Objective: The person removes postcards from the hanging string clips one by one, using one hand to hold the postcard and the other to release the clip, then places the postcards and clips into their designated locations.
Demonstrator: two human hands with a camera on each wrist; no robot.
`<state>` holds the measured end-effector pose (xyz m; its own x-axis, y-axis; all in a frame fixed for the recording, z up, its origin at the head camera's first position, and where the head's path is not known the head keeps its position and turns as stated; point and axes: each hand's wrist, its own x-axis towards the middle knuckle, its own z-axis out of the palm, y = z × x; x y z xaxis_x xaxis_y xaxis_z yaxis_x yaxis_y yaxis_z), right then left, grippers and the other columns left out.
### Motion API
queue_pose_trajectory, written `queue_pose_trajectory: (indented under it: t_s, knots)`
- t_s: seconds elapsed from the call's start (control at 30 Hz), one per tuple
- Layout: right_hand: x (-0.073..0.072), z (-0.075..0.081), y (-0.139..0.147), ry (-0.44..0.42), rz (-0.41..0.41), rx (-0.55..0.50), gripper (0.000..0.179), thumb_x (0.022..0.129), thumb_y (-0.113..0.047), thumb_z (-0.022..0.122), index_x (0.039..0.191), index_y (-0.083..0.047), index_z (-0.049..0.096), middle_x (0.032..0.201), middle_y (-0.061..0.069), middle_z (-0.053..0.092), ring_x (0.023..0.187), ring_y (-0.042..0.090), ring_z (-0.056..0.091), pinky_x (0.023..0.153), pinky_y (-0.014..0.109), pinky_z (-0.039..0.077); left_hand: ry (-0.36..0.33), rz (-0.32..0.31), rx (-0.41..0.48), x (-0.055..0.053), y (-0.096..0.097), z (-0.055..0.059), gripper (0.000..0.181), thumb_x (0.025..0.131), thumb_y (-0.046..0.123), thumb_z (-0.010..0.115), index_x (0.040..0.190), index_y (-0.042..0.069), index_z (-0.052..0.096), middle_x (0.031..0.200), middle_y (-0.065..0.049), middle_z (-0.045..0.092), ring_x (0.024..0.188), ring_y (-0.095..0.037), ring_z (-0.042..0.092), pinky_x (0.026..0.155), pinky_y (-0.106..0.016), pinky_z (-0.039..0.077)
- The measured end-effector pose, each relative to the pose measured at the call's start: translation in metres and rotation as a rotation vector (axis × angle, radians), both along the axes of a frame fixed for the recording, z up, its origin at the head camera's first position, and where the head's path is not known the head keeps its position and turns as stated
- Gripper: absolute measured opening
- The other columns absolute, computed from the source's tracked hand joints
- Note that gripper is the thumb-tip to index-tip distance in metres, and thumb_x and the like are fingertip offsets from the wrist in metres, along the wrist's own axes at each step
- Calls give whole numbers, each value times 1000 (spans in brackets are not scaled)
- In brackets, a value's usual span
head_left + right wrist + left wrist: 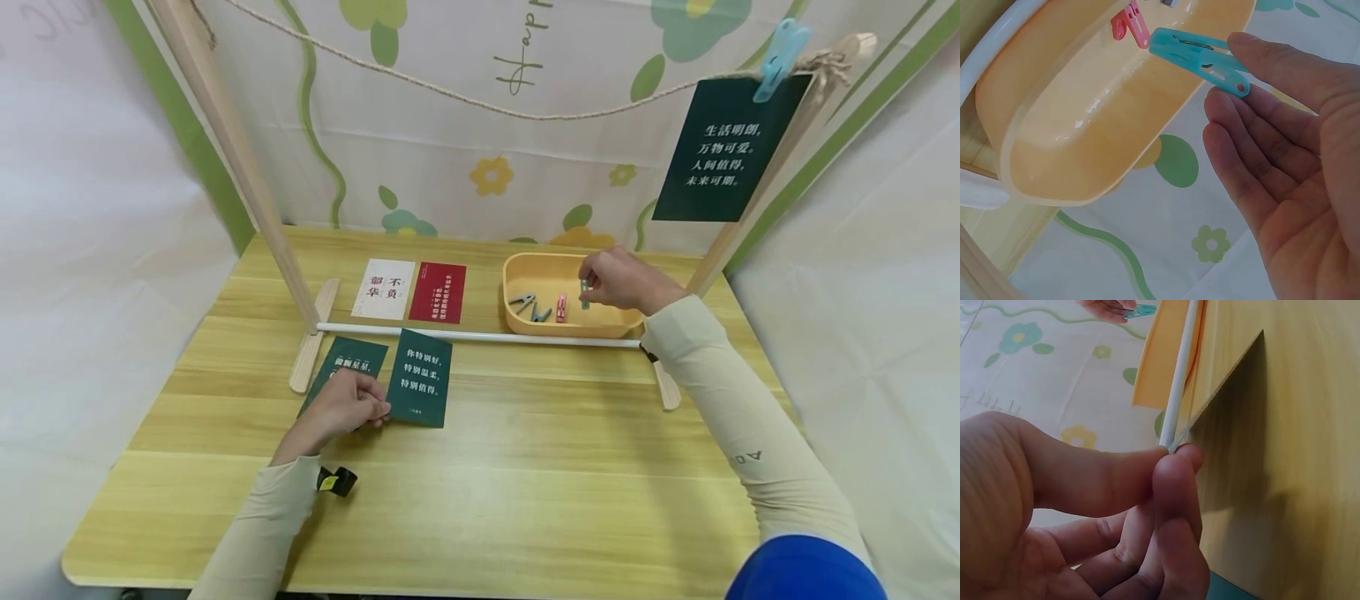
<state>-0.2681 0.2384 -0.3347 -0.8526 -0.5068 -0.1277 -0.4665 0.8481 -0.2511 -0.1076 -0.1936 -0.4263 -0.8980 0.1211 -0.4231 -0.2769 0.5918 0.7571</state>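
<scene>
My left hand pinches a dark green card with white writing by its lower left corner, between thumb and fingertips. The card is tilted up from the table in the left wrist view. Under the left hand lies another green card, partly hidden by it. Over the yellow basket, my right hand pinches a turquoise clothespin by its handle ends. Inside the basket are a pink clothespin and grey ones.
A twine line sags between two wooden posts. At its right end hangs a green card under a light blue clothespin. A white card and a red card lie behind the white rod.
</scene>
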Motion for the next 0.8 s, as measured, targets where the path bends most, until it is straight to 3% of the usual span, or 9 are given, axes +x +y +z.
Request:
queue_pose_trajectory:
  t_s: [0.27, 0.4, 0.6, 0.8]
  knots:
    - [-1, -4, -1, -22, -11, 16, 29, 94, -10, 80, 116, 6, 73, 109, 20, 75, 95, 28, 71, 91, 48, 62, -33, -9, -55, 4, 0, -1, 6, 95, 8, 72, 90, 4, 74, 82, -8, 75, 72, -18, 61, 59, -26, 43]
    - [-2, -5, -2, -24, 0, 20, 27, 94, -10, 79, 116, 6, 73, 108, 20, 75, 95, 27, 71, 90, 48, 62, -39, -57, -92, 5, -1, -1, 11, 94, 11, 74, 84, 6, 75, 76, -6, 74, 71, -17, 61, 61, -27, 44]
    - [-3, -8, -3, -31, 1, 23, 28, 94, -9, 79, 116, 7, 73, 107, 20, 75, 93, 27, 71, 89, 47, 62, 3, -162, -125, 5, -4, 0, 17, 94, 13, 76, 78, 7, 77, 69, -4, 72, 64, -15, 59, 58, -26, 43]
    - [-5, -11, -4, -51, -14, 28, 29, 95, -10, 79, 117, 7, 72, 107, 20, 75, 93, 27, 70, 89, 48, 62, 39, -189, -164, 4, -5, 1, 18, 92, 14, 78, 76, 8, 77, 66, -2, 70, 63, -15, 57, 58, -27, 42]
